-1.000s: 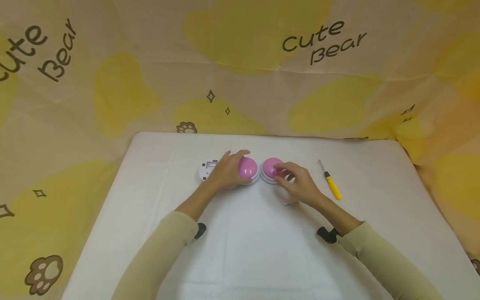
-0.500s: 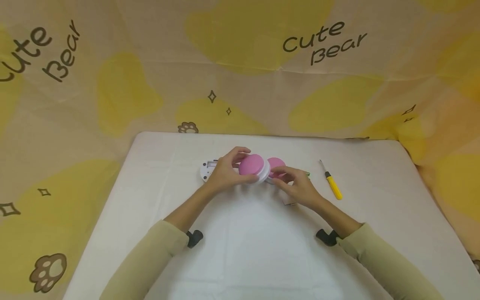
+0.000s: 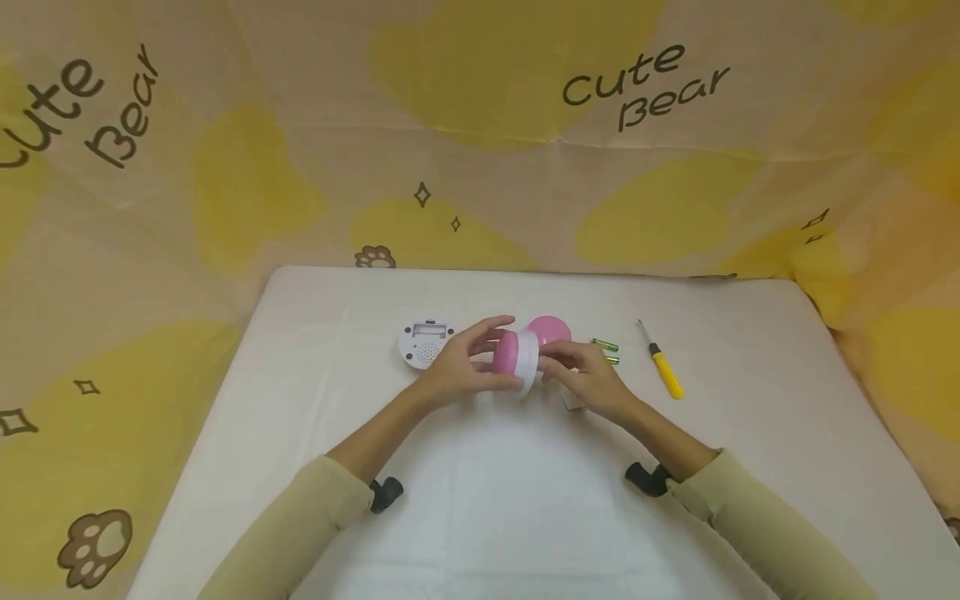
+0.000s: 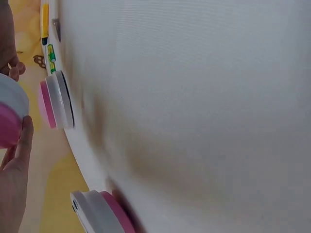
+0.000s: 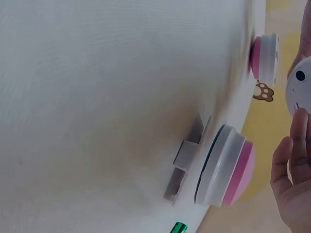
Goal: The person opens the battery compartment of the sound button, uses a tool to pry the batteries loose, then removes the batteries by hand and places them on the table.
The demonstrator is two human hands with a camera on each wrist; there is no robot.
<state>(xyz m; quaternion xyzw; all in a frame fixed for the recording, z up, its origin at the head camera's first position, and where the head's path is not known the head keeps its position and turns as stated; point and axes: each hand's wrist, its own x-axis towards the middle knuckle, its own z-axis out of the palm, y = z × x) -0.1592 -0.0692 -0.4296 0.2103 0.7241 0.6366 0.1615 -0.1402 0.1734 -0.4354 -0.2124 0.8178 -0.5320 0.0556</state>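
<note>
A round white push button with a pink dome point(image 3: 506, 353) is tilted on its side above the table, gripped by my left hand point(image 3: 459, 363) around the dome and rim. My right hand point(image 3: 592, 379) has its fingertips at the button's white base point(image 5: 300, 87), fingers partly bent. Behind it, a second push button point(image 3: 550, 328) sits dome up on the table. To the left lies a third push button point(image 3: 426, 343), dome down, its battery slot and speaker holes showing. Part of it hides behind my left hand.
Two green batteries point(image 3: 604, 344) lie right of the upright button. Farther right is a yellow-handled screwdriver point(image 3: 666, 372). Small flat pale pieces point(image 5: 186, 154) lie near my right hand. A patterned yellow cloth point(image 3: 480, 192) rises behind the white table point(image 3: 495, 517).
My left hand has lifted one button off the table and turned its base toward my right hand. The right fingers have left the second button's dome and moved to the lifted button's base.
</note>
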